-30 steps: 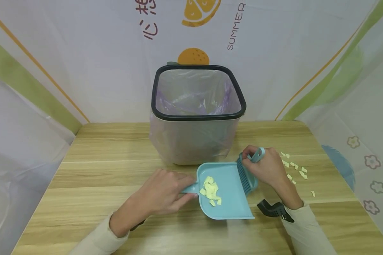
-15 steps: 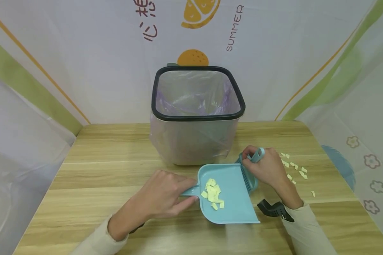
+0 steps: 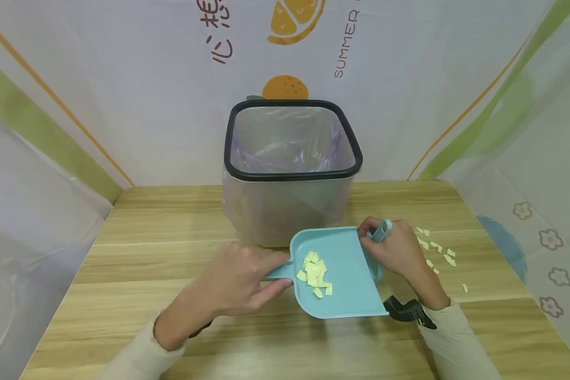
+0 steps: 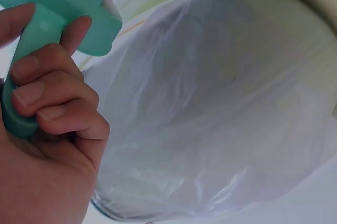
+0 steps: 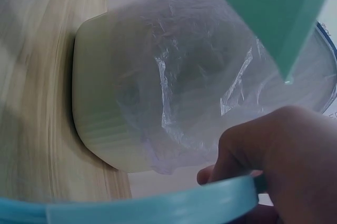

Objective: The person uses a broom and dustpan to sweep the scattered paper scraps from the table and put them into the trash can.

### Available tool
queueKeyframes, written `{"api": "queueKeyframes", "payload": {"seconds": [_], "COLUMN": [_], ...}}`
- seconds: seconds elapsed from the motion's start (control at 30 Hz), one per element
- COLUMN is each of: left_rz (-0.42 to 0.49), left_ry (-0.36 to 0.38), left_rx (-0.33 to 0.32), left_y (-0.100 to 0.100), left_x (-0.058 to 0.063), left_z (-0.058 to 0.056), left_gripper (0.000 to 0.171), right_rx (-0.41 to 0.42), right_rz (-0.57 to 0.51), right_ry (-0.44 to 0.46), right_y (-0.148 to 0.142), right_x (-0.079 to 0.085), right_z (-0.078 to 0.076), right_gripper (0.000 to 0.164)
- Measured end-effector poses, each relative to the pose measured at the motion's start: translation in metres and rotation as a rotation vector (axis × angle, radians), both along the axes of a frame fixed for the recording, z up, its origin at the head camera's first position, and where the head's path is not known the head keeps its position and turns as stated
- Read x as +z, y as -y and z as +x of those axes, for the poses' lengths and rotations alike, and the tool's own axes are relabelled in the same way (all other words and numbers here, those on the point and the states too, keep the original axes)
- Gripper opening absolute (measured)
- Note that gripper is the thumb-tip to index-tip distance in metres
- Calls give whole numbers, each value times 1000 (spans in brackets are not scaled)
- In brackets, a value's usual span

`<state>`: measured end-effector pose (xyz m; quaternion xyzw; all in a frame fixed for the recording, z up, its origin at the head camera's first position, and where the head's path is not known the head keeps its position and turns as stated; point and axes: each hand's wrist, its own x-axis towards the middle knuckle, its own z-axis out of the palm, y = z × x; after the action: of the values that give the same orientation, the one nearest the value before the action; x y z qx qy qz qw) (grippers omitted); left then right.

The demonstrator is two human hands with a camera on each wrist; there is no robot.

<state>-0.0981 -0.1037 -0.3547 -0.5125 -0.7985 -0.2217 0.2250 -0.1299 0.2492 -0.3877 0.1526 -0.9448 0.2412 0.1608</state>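
A light-blue dustpan (image 3: 349,277) is held off the table in front of the bin, carrying several pale yellow paper scraps (image 3: 315,273) near its handle end. My left hand (image 3: 239,279) grips its handle (image 4: 42,32), with the fingers curled round it in the left wrist view. On the right, my right hand (image 3: 396,250) holds a matching hand brush (image 3: 383,230) low over the table. The dustpan's open edge hides most of the bristles in the head view. In the right wrist view, a corner of the dustpan (image 5: 276,13) hangs above the right hand.
A bin (image 3: 285,206) with a black rim and a thin purplish plastic liner stands at the back middle of the wooden table (image 3: 152,248). More paper scraps (image 3: 436,247) lie right of my right hand. A printed white curtain (image 3: 161,105) surrounds the table.
The dustpan with its scraps first shifted slightly right and toward me, then rose toward the bin, now covering more of the brush. My right hand and the brush have hardly moved.
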Motion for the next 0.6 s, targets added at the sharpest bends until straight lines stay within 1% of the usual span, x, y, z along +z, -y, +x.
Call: {"api": "queueKeyframes", "payload": {"seconds": [0.1, 0.23, 0.47, 0.53, 0.6], "left_rz": [23, 28, 29, 26, 18], "left_ry": [-23, -46, -72, -81, -90], "left_rx": [-2, -14, -52, -59, -58], "left_y": [1, 1, -2, -2, -3], "left_x": [8, 18, 40, 46, 53], "left_z": [-3, -6, -9, -10, -11], "left_gripper": [27, 27, 32, 30, 28], "right_rx": [-4, -4, 68, 54, 17], "right_rz": [-1, -11, 5, 3, -48], "right_ry": [1, -3, -77, -78, -16], "right_y": [0, -1, -4, -6, -6], "right_x": [0, -1, -4, -5, -4], "right_z": [0, -1, -2, -1, 1], "right_gripper": [14, 12, 9, 12, 26]}}
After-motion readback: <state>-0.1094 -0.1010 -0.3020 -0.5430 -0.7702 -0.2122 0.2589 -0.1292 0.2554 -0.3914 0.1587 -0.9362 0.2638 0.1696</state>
